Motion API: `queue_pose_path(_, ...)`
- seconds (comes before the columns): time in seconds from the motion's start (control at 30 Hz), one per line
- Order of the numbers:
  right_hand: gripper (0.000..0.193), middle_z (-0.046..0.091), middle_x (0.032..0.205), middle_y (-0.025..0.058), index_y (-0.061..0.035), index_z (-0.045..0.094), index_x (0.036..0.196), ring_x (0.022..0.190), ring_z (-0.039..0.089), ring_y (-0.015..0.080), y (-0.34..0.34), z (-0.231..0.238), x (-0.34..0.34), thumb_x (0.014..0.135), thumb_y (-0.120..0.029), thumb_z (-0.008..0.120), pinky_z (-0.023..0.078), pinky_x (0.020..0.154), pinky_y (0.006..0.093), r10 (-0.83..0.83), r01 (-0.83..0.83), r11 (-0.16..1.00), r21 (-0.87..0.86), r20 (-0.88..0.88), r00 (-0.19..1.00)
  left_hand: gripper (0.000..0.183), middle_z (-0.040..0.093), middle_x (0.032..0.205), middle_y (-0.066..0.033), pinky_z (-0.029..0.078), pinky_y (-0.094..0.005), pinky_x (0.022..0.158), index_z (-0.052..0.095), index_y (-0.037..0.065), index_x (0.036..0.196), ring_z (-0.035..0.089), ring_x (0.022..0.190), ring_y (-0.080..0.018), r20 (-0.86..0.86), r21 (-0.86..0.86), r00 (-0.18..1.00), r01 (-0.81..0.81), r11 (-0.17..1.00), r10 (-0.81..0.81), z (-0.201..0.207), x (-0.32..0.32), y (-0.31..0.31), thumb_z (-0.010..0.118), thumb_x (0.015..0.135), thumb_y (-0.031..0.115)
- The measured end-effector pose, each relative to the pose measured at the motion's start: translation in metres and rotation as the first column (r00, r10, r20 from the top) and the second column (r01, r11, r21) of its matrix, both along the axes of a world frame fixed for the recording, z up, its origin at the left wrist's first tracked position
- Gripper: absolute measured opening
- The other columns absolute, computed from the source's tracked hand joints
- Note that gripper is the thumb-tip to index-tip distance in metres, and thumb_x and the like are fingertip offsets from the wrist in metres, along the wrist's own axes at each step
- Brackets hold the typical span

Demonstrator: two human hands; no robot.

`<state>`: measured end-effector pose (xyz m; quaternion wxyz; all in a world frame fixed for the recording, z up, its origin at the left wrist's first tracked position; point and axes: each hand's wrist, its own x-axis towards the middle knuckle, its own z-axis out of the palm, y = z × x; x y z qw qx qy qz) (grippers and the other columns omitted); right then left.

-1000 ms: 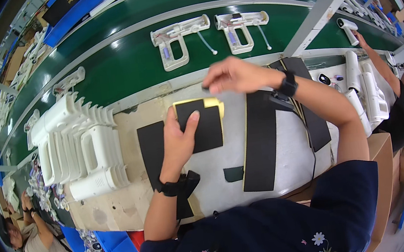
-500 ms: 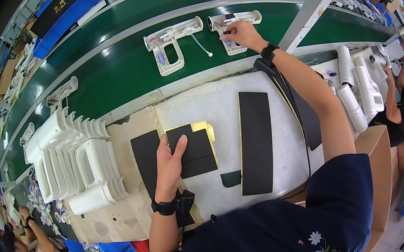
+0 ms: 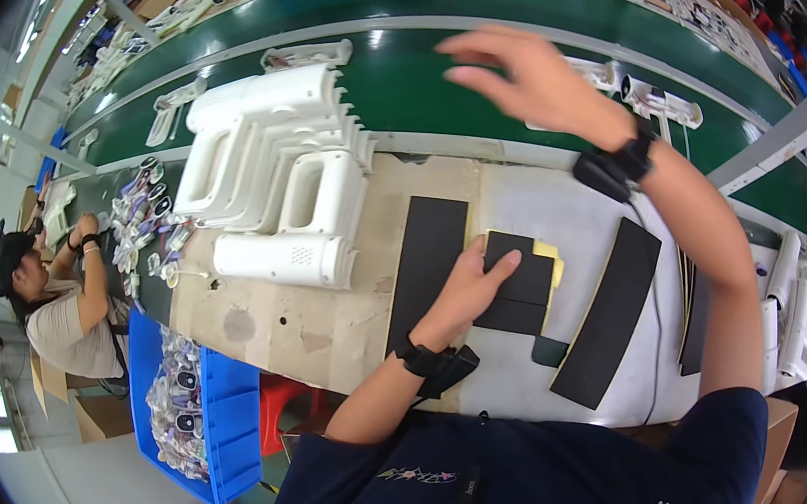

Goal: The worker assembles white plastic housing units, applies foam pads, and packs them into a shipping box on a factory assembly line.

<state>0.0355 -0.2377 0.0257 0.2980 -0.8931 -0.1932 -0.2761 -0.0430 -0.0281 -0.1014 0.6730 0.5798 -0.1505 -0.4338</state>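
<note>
My left hand (image 3: pixel 469 289) grips a square black foam sheet (image 3: pixel 524 272) with yellow backing, thumb on top and the other fingers mostly hidden. Longer black strips lie on either side: one strip (image 3: pixel 429 254) partly under my left wrist, another strip (image 3: pixel 610 312) to the right. Above the green conveyor belt (image 3: pixel 403 81) my right hand (image 3: pixel 544 84) hovers with thumb and fingers apart, somewhat blurred, nothing visible in it. Beyond it on the belt lie white handled housings (image 3: pixel 662 104) with parts inside, one partly covered by that hand.
A stack of white handled shells (image 3: pixel 273 177) stands on the table's left. Left of it are loose small parts (image 3: pixel 143 218); below, a blue bin (image 3: pixel 227 415) holds bagged parts. A person (image 3: pixel 67 303) works at far left. A metal post (image 3: pixel 792 134) slants at right.
My right hand has come off the housing on the belt, and its pinched fingers have spread. The view has swung left. My left hand keeps its hold on the foam sheet.
</note>
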Motion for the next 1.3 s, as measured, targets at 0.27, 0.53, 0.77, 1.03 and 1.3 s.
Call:
queue_pose_path(0.27, 0.075, 0.069, 0.103, 0.0215, -0.0022, 0.065, 0.114, 0.094, 0.067, 0.0421, 0.153, 0.004, 0.198, 0.058, -0.049, 0.084, 0.053, 0.084, 0.0501, 0.176, -0.205, 0.897, -0.393, -0.108, 0.978, 0.035, 0.062, 0.118, -0.0081, 0.048, -0.0282, 0.092, 0.052, -0.001, 0.126, 0.059, 0.105, -0.0142, 0.084, -0.008, 0.993, -0.079, 0.997, 0.079, 0.003, -0.001, 0.029, 0.061, 0.096, 0.014)
queue_pose_path(0.53, 0.07, 0.063, 0.121, 0.019, -0.0072, 0.047, 0.138, 0.099, 0.068, 0.0265, 0.013, 0.056, 0.119, 0.078, -0.027, 0.076, 0.055, 0.083, 0.0352, 0.103, -0.079, 0.99, -0.114, 0.219, 0.97, 0.034, 0.062, 0.118, -0.0066, 0.047, -0.0284, 0.093, 0.051, -0.001, 0.128, 0.059, 0.105, -0.0133, -0.025, 0.041, 0.975, -0.219, 0.975, 0.22, -0.007, 0.008, 0.055, 0.059, 0.097, 0.011)
queue_pose_path(0.77, 0.063, 0.057, 0.129, 0.0215, -0.0071, 0.046, 0.136, 0.118, 0.056, 0.0372, -0.329, -0.006, -0.053, 0.074, -0.001, 0.06, 0.043, 0.102, 0.0447, -0.746, 0.396, 0.598, -0.697, -0.303, 0.594, 0.037, 0.06, 0.122, -0.0084, 0.045, -0.028, 0.095, 0.048, -0.002, 0.131, 0.057, 0.107, -0.0143, -0.02, 0.062, 0.989, -0.145, 0.987, 0.147, -0.009, 0.006, 0.057, 0.058, 0.098, 0.012)
queue_pose_path(1.03, 0.065, 0.061, 0.121, 0.0192, -0.0168, 0.05, 0.131, 0.115, 0.059, 0.0376, -0.399, -0.096, -0.113, 0.073, 0.011, 0.06, 0.049, 0.096, 0.0453, -0.896, 0.52, 0.437, -0.734, -0.305, 0.323, 0.038, 0.061, 0.119, -0.0088, 0.045, -0.0276, 0.094, 0.046, -0.003, 0.132, 0.057, 0.106, -0.0135, 0.023, 0.077, 0.989, -0.146, 0.986, 0.145, -0.015, 0.008, 0.054, 0.057, 0.098, 0.011)
queue_pose_path(1.3, 0.065, 0.061, 0.121, 0.0198, -0.0177, 0.05, 0.133, 0.114, 0.06, 0.0377, -0.399, -0.112, -0.11, 0.075, 0.01, 0.058, 0.049, 0.095, 0.0461, -0.875, 0.469, 0.479, -0.741, -0.366, 0.315, 0.038, 0.061, 0.119, -0.0086, 0.046, -0.0274, 0.093, 0.046, -0.003, 0.131, 0.057, 0.105, -0.0129, 0.011, 0.106, 0.99, -0.139, 0.985, 0.139, -0.014, 0.009, 0.055, 0.057, 0.098, 0.012)
